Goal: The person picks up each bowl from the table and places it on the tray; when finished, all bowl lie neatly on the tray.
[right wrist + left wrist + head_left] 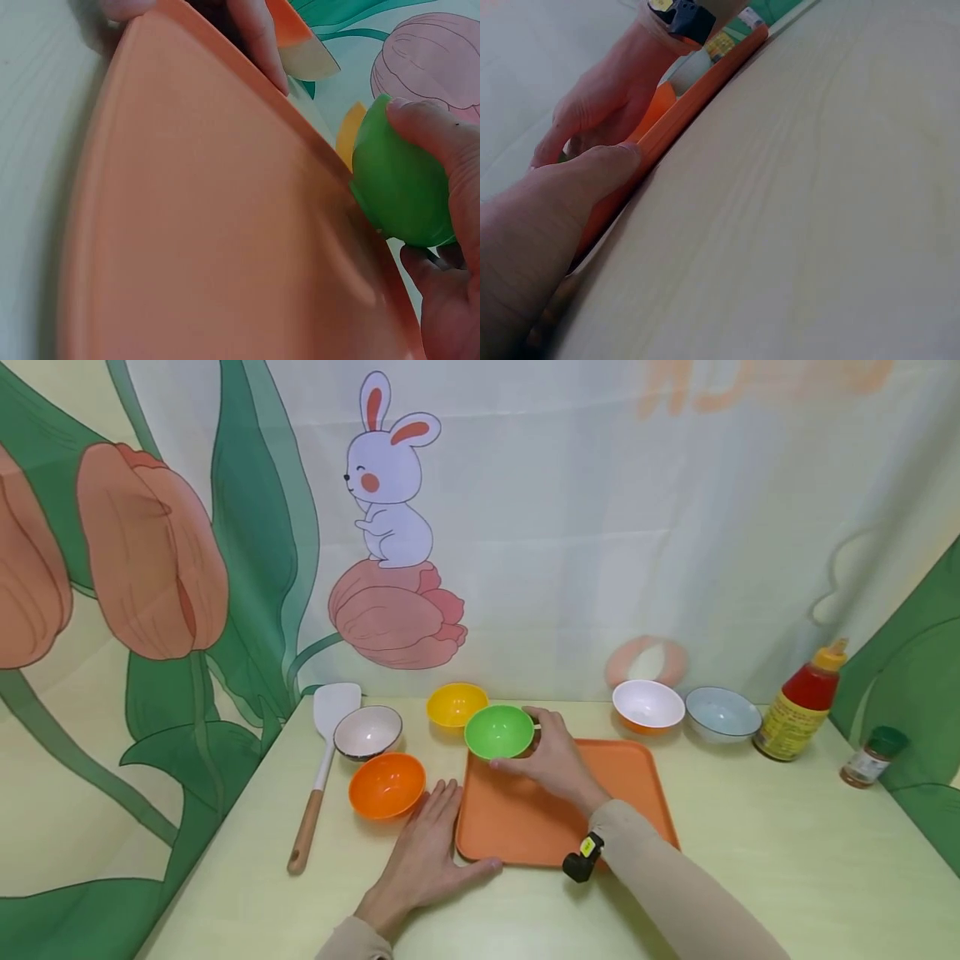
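My right hand (558, 762) grips a small green bowl (498, 732) by its right side, over the back left corner of an orange tray (525, 827). In the right wrist view, the thumb lies near the rim of the green bowl (401, 184) and other fingers are beneath it. My left hand (426, 858) lies at the tray's front left corner, fingers extended along the left edge and thumb by the front edge. Close to its fingertips is an orange bowl (387, 786); whether they touch cannot be told.
Behind the green bowl stands a yellow bowl (457, 707). At left are a white bowl with a dark rim (367, 732) and a spatula (322, 777). Toward the back right stand a white-and-orange bowl (648, 705), a pale blue bowl (722, 714), a sauce bottle (799, 706) and a spice jar (873, 757).
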Tool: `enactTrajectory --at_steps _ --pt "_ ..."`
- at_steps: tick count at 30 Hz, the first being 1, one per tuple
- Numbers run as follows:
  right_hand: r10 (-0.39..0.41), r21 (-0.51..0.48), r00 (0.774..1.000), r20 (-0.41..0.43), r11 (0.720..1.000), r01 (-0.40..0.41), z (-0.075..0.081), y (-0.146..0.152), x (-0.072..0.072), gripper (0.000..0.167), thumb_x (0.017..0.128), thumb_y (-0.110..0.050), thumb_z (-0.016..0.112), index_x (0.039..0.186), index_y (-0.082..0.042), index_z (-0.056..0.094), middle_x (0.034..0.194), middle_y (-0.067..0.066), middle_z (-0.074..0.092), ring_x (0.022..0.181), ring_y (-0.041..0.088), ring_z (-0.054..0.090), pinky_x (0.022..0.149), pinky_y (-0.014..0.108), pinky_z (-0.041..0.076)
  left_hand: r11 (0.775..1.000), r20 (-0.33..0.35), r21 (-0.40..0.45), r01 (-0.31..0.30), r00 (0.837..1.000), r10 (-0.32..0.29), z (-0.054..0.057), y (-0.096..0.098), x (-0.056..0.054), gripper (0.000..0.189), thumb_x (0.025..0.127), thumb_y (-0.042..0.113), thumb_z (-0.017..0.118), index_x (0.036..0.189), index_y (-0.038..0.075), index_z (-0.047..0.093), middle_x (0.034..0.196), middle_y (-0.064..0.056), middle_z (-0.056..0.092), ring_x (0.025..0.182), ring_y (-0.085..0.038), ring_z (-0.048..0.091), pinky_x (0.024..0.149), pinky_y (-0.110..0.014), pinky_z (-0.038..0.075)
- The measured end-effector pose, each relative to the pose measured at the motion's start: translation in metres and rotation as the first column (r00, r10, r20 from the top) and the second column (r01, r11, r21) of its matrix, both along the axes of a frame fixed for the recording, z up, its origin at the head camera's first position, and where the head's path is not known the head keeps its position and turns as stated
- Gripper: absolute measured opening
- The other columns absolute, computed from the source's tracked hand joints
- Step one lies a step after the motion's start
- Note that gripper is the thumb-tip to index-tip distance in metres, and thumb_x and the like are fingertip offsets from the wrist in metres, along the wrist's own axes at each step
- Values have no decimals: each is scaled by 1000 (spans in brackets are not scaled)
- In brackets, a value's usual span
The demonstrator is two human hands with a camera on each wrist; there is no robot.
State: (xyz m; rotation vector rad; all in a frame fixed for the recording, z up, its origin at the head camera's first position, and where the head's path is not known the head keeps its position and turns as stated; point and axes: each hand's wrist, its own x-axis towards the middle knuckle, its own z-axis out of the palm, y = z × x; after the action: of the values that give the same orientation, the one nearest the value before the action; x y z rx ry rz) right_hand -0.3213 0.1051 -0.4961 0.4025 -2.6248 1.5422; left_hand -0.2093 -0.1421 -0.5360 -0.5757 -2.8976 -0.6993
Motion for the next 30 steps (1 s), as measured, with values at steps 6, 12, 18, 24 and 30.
enactTrajectory --at_steps 6,12,18,24,30 --pt "1 17 1000 22 1000 -1 1 -7 -1 112 78 -49 103 164 -5 45 153 15 48 135 34 56 120 52 54 1000 -17 -1 16 1000 -16 0 1 0 127 88 89 66 172 -1 36 180 -19 35 170 -37 28 140 -56 21" --pt "-1 64 1000 17 998 0 -1 -9 -3 110 79 -50 102 163 -5 47 153 16 51 139 35 55 127 55 46 1000 -19 -1 24 1000 -24 1 2 -1 127 88 89 66 172 -1 35 180 -19 34 170 -37 27 140 -56 21" --pt "7 83 998 57 996 -12 0 -12 -5 116 80 -51 101 168 -4 41 160 18 47 144 37 54 130 56 43 1000 -4 4 16 1000 -16 2 1 -1 127 88 90 65 172 -1 35 180 -18 34 170 -36 26 140 -56 21" --pt "16 68 997 78 997 -21 -3 -15 -4 117 81 -46 102 169 -4 38 155 18 48 140 37 56 127 57 46 1000 7 -2 8 1000 -8 2 0 -1 128 88 91 65 173 0 34 181 -17 33 170 -36 25 140 -56 20" --pt "16 81 997 81 996 -23 -6 -16 -5 122 80 -47 102 171 -3 34 159 21 45 143 39 54 128 57 45 1000 11 -6 11 1000 -11 2 -1 -1 128 88 90 65 173 -1 34 181 -18 33 170 -36 26 140 -56 19"
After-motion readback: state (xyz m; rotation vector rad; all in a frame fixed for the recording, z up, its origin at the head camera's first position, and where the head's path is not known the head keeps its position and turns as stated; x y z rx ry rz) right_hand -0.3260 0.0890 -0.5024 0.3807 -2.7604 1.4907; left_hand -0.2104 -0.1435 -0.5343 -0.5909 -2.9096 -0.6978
